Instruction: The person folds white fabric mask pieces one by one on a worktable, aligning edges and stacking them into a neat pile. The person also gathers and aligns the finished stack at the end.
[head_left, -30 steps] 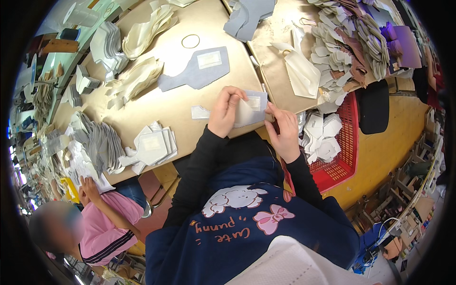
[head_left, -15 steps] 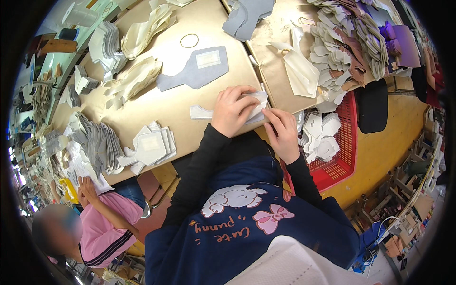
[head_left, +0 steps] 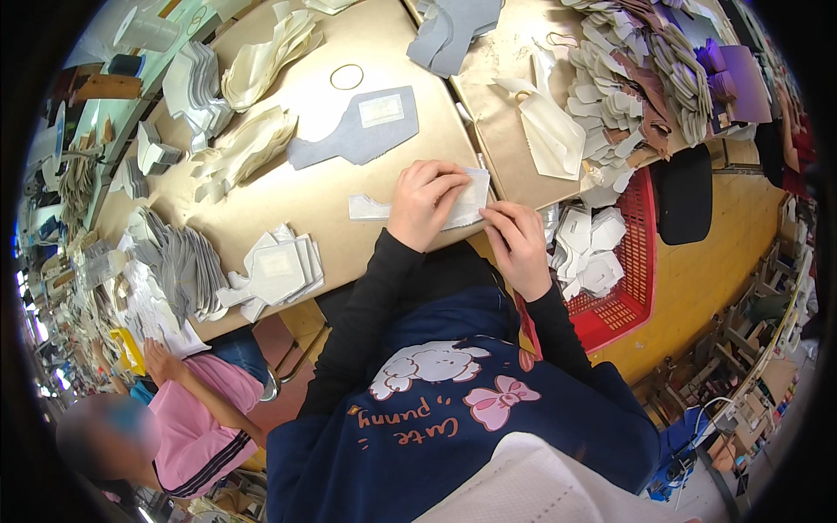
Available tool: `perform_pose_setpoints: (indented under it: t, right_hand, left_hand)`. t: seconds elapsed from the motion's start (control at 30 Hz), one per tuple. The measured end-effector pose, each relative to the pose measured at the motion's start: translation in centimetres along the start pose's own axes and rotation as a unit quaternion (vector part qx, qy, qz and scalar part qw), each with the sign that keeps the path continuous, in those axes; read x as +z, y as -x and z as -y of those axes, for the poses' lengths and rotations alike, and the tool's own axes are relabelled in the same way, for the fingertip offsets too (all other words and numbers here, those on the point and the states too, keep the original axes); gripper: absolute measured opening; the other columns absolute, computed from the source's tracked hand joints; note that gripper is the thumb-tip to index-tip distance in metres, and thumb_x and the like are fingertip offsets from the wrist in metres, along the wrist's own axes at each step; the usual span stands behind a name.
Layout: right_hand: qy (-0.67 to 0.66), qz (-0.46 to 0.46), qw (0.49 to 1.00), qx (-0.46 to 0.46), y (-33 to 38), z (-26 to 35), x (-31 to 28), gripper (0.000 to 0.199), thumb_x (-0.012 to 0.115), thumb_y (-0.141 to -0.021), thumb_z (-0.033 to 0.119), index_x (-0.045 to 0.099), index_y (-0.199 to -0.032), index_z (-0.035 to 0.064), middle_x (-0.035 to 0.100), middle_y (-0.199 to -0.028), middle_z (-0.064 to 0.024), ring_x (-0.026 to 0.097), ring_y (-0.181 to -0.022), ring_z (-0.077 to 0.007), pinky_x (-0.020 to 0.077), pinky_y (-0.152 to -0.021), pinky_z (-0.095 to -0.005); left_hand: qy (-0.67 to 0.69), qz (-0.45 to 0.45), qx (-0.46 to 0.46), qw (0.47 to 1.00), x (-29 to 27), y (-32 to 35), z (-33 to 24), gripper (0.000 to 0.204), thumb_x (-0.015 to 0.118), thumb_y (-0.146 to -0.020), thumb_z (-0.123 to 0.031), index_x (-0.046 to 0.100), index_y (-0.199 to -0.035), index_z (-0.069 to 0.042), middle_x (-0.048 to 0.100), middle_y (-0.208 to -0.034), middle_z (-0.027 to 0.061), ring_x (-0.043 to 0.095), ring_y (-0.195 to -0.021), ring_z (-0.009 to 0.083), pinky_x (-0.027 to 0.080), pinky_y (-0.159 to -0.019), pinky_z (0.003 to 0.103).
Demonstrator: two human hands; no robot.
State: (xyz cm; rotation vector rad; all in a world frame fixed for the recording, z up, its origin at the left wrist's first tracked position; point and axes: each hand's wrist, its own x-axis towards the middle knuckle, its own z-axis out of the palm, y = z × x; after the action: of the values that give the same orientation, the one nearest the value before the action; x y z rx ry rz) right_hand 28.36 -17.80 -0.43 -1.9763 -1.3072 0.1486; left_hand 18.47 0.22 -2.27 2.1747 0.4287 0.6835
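A white cut piece [head_left: 472, 199], shaped with a wide panel and a narrow arm, lies flat near the table's front edge. My left hand [head_left: 424, 204] covers its middle, fingers curled and fingertips pressed together on the panel. At the panel's right corner, my right hand [head_left: 519, 247] pinches the edge between thumb and forefinger. Just beyond lies a grey-blue cut piece [head_left: 344, 139] of similar outline, with a pale rectangular patch [head_left: 381, 109] on it. What sits under my left palm is hidden.
Stacked white pieces [head_left: 281, 268] and a grey stack [head_left: 187, 261] lie to the left. Cream pieces [head_left: 248, 148] and a rubber band [head_left: 347, 77] are farther back. A red basket [head_left: 643, 253] with white pieces stands right, beside a black stool [head_left: 684, 196]. A co-worker in pink [head_left: 196, 405] sits left.
The raised part of the white piece's panel now lies flat, and my left fingers have drawn together on it. The co-worker's hand and body have shifted slightly.
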Motion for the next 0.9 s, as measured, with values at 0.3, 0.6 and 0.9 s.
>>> perform_pose_setpoints:
  t: [0.3, 0.6, 0.9]
  right_hand:
    - [0.008, 0.009, 1.000, -0.007, 0.1, -0.1, -0.1, 0.032, 0.071, -0.082, 0.000, 0.072, -0.113, 0.0083, 0.065, -0.111, -0.0083, 0.063, -0.103, -0.0289, 0.0466, -0.091, -0.0415]
    - [0.007, 0.016, 1.000, -0.004, 0.1, -0.1, -0.1, 0.035, 0.071, -0.080, -0.001, 0.074, -0.113, 0.0095, 0.065, -0.113, -0.0085, 0.063, -0.104, -0.0290, 0.0470, -0.092, -0.0421]
    - [0.014, 0.021, 1.000, -0.005, 0.2, -0.1, 0.0, 0.037, 0.070, -0.079, -0.001, 0.074, -0.114, 0.0107, 0.064, -0.113, -0.0089, 0.062, -0.105, -0.0295, 0.0468, -0.093, -0.0424]
  left_hand:
    - [0.024, -0.025, -0.027, 0.999, 0.0, -0.3, -0.1, 0.014, 0.071, -0.080, 0.000, 0.074, -0.094, -0.003, 0.070, -0.098, 0.0068, 0.062, -0.092, 0.0283, 0.049, -0.082, 0.038]
    - [0.025, -0.008, -0.028, 0.999, -0.5, -0.7, -0.3, 0.014, 0.073, -0.080, -0.002, 0.075, -0.094, -0.004, 0.069, -0.095, 0.0071, 0.062, -0.090, 0.0283, 0.050, -0.082, 0.038]
    - [0.026, 0.044, -0.051, 0.997, -1.2, -1.2, 0.8, 0.012, 0.075, -0.082, -0.004, 0.077, -0.094, -0.005, 0.071, -0.094, 0.0065, 0.066, -0.088, 0.0253, 0.053, -0.077, 0.035]
